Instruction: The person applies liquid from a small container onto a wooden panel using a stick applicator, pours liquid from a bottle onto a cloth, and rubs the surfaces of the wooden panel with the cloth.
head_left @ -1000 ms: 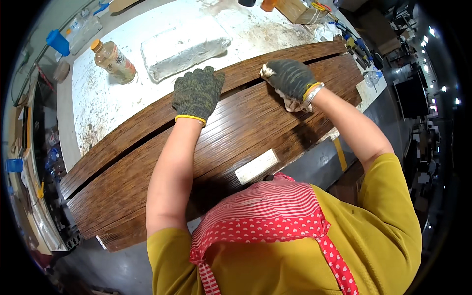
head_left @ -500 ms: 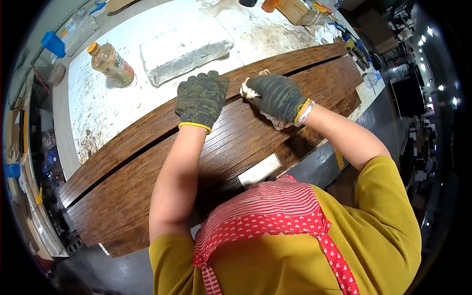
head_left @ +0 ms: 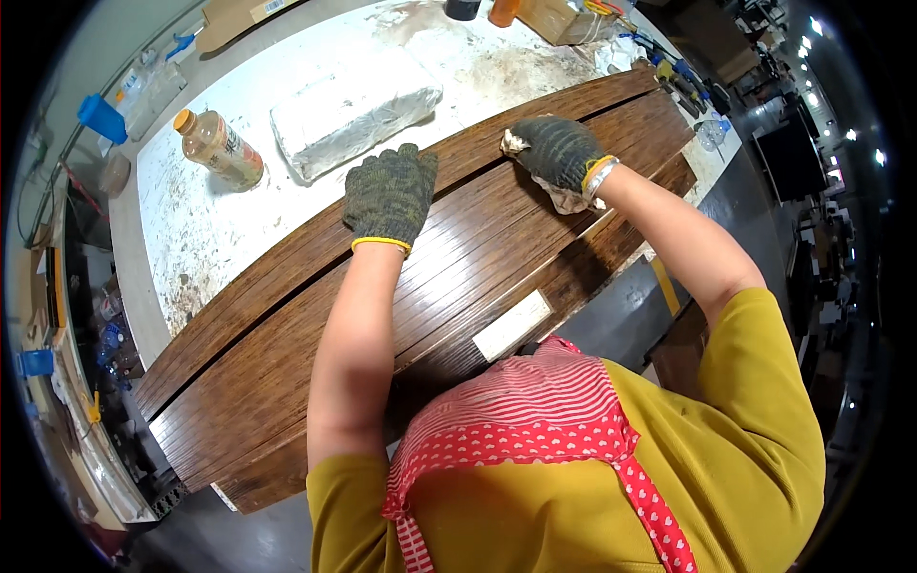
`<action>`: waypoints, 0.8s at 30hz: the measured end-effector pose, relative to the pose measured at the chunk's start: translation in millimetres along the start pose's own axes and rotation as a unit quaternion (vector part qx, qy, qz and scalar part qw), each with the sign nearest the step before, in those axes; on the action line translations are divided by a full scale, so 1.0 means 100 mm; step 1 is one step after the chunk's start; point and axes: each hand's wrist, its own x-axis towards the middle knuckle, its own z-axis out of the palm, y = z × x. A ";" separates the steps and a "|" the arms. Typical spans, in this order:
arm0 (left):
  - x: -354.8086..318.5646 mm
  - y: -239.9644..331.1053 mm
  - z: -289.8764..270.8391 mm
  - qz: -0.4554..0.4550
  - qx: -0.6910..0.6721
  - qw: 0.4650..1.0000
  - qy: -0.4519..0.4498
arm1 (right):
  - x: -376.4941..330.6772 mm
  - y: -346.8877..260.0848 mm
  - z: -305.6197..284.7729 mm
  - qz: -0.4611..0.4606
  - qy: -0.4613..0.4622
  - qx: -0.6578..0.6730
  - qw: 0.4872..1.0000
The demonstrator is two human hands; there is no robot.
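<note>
Dark brown wooden boards (head_left: 458, 258) with a glossy, ridged grain lie across the bench, a long dark gap running between them. My left hand (head_left: 390, 196), in a dark knit glove with a yellow cuff, rests flat on the wood, fingers stretched out. Farther right, my right hand (head_left: 554, 153), in a matching glove, is closed over a crumpled pale cloth (head_left: 565, 198) and presses it on the boards. The cloth shows at the fingertips and under the palm. A pale block (head_left: 512, 325) sits at the boards' near edge.
A wrapped white slab (head_left: 353, 115) lies beyond my left hand. To its left stands a plastic bottle (head_left: 220, 150) with an orange cap. Hand tools (head_left: 683, 81) and a cardboard box (head_left: 559, 21) occupy the far right, and a blue container (head_left: 101, 118) is at far left.
My right hand has slid the cloth rightward and slightly away along the boards. My left hand stays flat in nearly the same place. The whole view has shifted a little.
</note>
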 end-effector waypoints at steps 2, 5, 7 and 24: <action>0.01 0.00 0.01 0.002 0.002 1.000 -0.008 | 0.00 -0.04 0.01 0.007 0.008 -0.052 0.999; 0.01 0.00 0.02 0.003 0.012 1.000 -0.006 | 0.02 -0.18 0.14 -0.168 0.013 0.045 0.985; 0.01 -0.01 0.02 0.029 0.039 0.999 -0.009 | 0.05 -0.15 0.22 -0.104 -0.023 0.016 0.994; 0.04 0.02 -0.05 0.007 0.038 0.997 -0.072 | 0.06 -0.08 0.04 -0.044 -0.018 -0.012 0.999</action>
